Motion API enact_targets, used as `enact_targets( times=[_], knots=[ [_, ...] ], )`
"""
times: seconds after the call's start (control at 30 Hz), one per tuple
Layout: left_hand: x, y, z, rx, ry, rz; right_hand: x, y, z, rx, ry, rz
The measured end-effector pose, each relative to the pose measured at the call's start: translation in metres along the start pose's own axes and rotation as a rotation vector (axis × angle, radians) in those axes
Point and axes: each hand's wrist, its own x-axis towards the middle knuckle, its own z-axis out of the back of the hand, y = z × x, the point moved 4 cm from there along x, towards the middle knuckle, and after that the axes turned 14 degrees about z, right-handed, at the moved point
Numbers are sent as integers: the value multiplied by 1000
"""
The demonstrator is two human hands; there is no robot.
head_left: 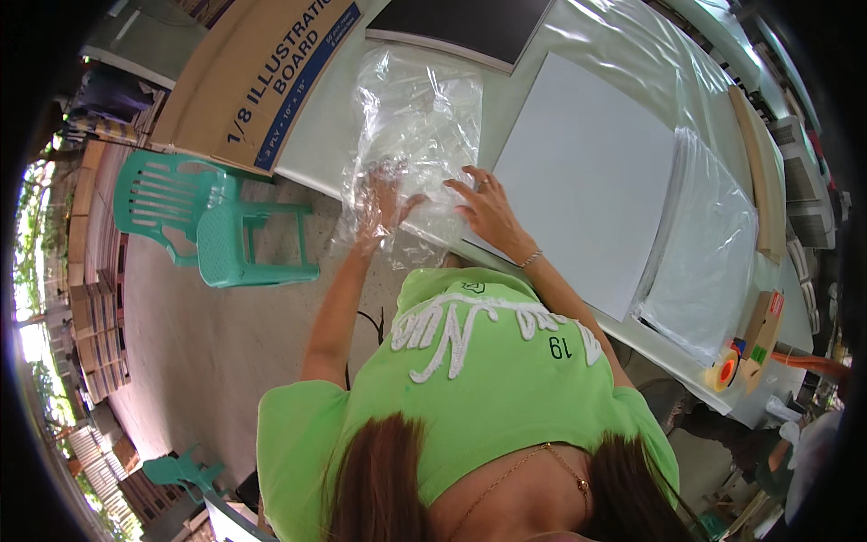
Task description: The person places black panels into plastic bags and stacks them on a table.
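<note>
Head view: the clear plastic bag [420, 108] is at the table's [318, 126] near edge, left of the white board [587, 176]. I'd go light-fingered so it doesn't crumple. Left hand [383, 200] shows through plastic, can't tell if it's pinching; right hand [490, 211] is loosely spread, fingertips by the bag.

I count two hands [489, 215], one green stool [228, 251], one large carton [209, 101]; plastic sleeves [420, 113], uncountable.
</note>
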Motion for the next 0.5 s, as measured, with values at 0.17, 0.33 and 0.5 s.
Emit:
enact_targets(
  times=[0.17, 0.33, 0.5],
  knots=[
    [32, 19, -2, -65, -92, -48, 24, -24, -50, -68, 37, 27],
    [58, 35, 2, -90, -82, -61, 47, -36, -52, 42, 65, 0],
    [51, 42, 6, -241, -84, -22, 66, -38, -27, 186, 152, -130]
  ],
)
